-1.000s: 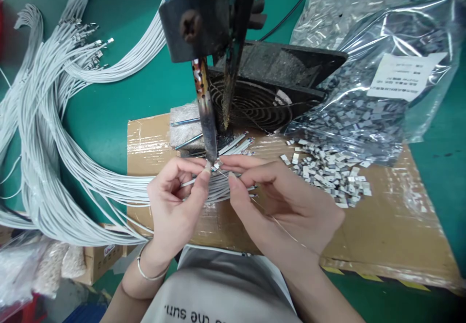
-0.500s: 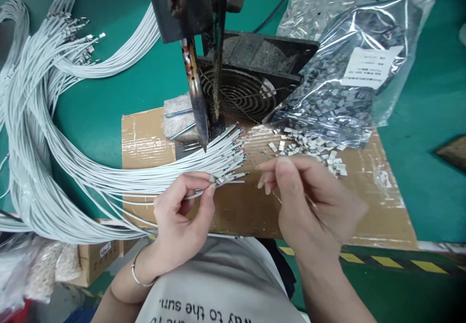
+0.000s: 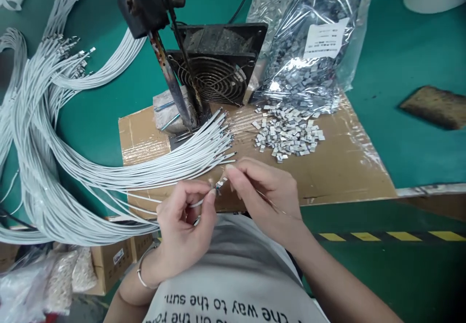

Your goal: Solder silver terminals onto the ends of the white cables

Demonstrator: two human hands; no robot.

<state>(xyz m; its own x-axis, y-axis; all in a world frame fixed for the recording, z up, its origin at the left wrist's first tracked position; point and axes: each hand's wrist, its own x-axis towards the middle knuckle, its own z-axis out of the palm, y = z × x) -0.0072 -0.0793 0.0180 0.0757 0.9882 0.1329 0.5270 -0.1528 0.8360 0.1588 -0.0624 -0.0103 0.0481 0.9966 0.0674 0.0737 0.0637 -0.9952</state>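
Observation:
My left hand [image 3: 187,223] pinches a white cable [image 3: 197,203] near its end, where a small shiny metal connector [image 3: 221,183] shows beyond the fingertips. Close by on the right, my right hand [image 3: 267,194] has thumb and fingers closed on a thin solder wire [image 3: 272,203], which runs back across the palm. Its fingertips are near the connector; whether they touch is unclear. Just beyond both hands, a bundle of white cables [image 3: 171,170] lies with its ends on the cardboard [image 3: 338,168]. A soldering iron [image 3: 170,80] points down in its holder over the bundle's far side.
Loose metal connectors [image 3: 289,131] are heaped on the cardboard, below a labelled plastic bag [image 3: 291,73] of similar parts. Behind the iron stands a black fan [image 3: 214,78]. More white cables [image 3: 31,119] cover the left. A dark, worn block [image 3: 435,107] lies on the right.
My right hand has moved left, bringing its fingertips close to the connector in my left hand. The left hand keeps its pinch. The camera view has shifted, revealing more of the connector heap.

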